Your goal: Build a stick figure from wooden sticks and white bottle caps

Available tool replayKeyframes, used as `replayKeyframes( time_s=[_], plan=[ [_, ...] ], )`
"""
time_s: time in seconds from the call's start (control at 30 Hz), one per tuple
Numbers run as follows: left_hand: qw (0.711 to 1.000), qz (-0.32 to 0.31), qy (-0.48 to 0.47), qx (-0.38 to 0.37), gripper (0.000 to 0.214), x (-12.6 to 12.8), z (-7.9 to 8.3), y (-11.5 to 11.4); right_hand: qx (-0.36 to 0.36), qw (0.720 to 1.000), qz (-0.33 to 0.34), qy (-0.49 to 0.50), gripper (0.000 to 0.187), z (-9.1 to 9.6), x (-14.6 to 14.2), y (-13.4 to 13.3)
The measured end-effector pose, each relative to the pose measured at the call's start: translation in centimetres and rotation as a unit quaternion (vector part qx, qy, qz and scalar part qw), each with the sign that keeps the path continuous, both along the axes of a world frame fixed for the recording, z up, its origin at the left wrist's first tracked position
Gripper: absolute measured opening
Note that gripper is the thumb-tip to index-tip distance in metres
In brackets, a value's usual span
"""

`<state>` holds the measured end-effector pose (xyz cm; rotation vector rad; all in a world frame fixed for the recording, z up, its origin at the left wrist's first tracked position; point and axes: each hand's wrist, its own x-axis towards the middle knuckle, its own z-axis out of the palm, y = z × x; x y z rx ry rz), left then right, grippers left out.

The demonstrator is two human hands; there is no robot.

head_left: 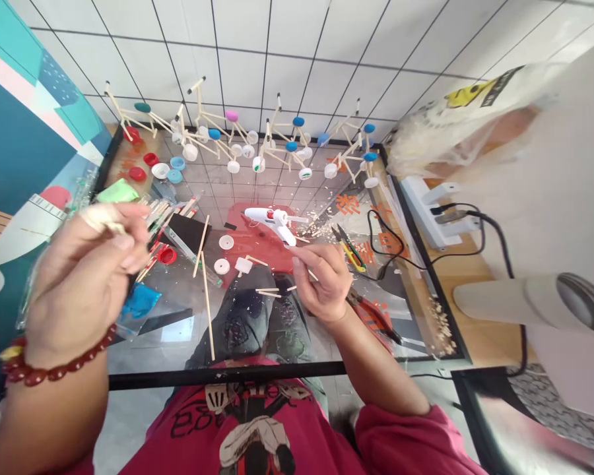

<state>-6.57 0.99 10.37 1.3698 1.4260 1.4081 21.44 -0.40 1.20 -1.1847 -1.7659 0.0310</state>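
My left hand (86, 277) is raised close to the camera at the left, fingers pinched together on something small that I cannot make out; a red bead bracelet circles its wrist. My right hand (321, 277) hovers over the glass table (277, 369), fingers closed on a short wooden stick (311, 274). Just beyond it lies a white glue gun (272, 219) on a red mat. Loose wooden sticks (206, 300) and white bottle caps (224, 254) lie between my hands.
Several stick-and-cap models (257, 142) stand along the tiled wall. Coloured caps (158, 168) sit at the far left, yellow-handled snips (349, 247) and red pliers (373, 316) at the right. A power strip (430, 208) with black cables rests on the wooden ledge.
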Motion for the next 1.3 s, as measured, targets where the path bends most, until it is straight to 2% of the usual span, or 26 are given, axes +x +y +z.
replayKeyframes(
  time_s=[0.03, 0.07, 0.1, 0.17, 0.27, 0.37, 0.4, 0.47, 0.6, 0.67, 0.73, 0.83, 0.9, 1.03, 1.17, 1.3],
  plan=[
    [0.988, -0.091, -0.113, -0.046, 0.019, 0.5, -0.6, -0.7, 0.002, 1.000, -0.020, 0.018, 0.020, 0.4, 0.2, 0.0],
    [0.968, -0.147, -0.181, -0.090, 0.016, 1.1, -1.3, -1.5, -0.004, 0.998, -0.040, 0.044, 0.019, 0.9, 0.2, -0.1],
    [0.950, -0.181, -0.224, -0.123, 0.012, 1.6, -2.2, -2.2, -0.017, 0.996, -0.056, 0.071, 0.019, 1.5, 0.2, -0.1],
    [0.931, -0.195, -0.274, -0.139, 0.012, 2.4, -3.8, -3.3, -0.054, 0.991, -0.056, 0.109, 0.017, 2.6, -0.3, -0.7],
    [0.942, -0.132, -0.303, -0.061, 0.010, 1.7, -5.5, -4.5, -0.099, 0.988, -0.011, 0.117, 0.013, 3.5, -2.0, -2.7],
    [0.948, -0.019, -0.316, 0.017, 0.014, -0.4, -6.7, -5.4, -0.146, 0.982, 0.029, 0.113, 0.013, 2.4, -4.2, -5.6],
    [0.942, 0.003, -0.336, 0.000, 0.016, -1.0, -7.0, -5.7, -0.163, 0.981, 0.045, 0.092, 0.013, 1.7, -5.0, -6.5],
    [0.919, 0.007, -0.386, -0.078, 0.019, -1.6, -7.4, -6.3, -0.187, 0.980, 0.071, 0.007, 0.011, 0.0, -6.7, -8.1],
    [0.868, -0.034, -0.448, -0.211, 0.017, 0.0, -7.6, -7.1, -0.218, 0.954, 0.132, -0.158, 0.007, -2.2, -9.8, -9.4],
    [0.845, -0.057, -0.466, -0.258, 0.017, 1.2, -7.4, -7.2, -0.217, 0.955, 0.133, -0.150, 0.009, -2.3, -10.6, -9.3],
    [0.831, -0.071, -0.467, -0.293, 0.019, 2.1, -7.4, -7.2, -0.215, 0.968, 0.113, -0.063, 0.012, -1.9, -10.6, -8.8],
    [0.829, -0.059, -0.459, -0.313, 0.020, 2.7, -7.6, -7.1, -0.229, 0.964, 0.104, 0.085, 0.013, -0.7, -9.8, -8.0],
    [0.831, -0.048, -0.457, -0.314, 0.022, 3.0, -7.8, -7.1, -0.251, 0.952, 0.119, 0.129, 0.013, 0.0, -9.4, -7.6],
    [0.843, -0.042, -0.448, -0.296, 0.026, 4.0, -8.1, -7.1, -0.287, 0.934, 0.144, 0.159, 0.018, 0.0, -9.6, -7.2],
    [0.866, -0.044, -0.419, -0.270, 0.028, 4.8, -8.1, -7.1, -0.311, 0.923, 0.127, 0.186, 0.024, -0.8, -10.0, -6.9],
    [0.870, -0.080, -0.388, -0.294, 0.036, 4.8, -8.1, -6.9, -0.324, 0.918, 0.113, 0.198, 0.024, -0.8, -9.8, -6.7]
  ],
)
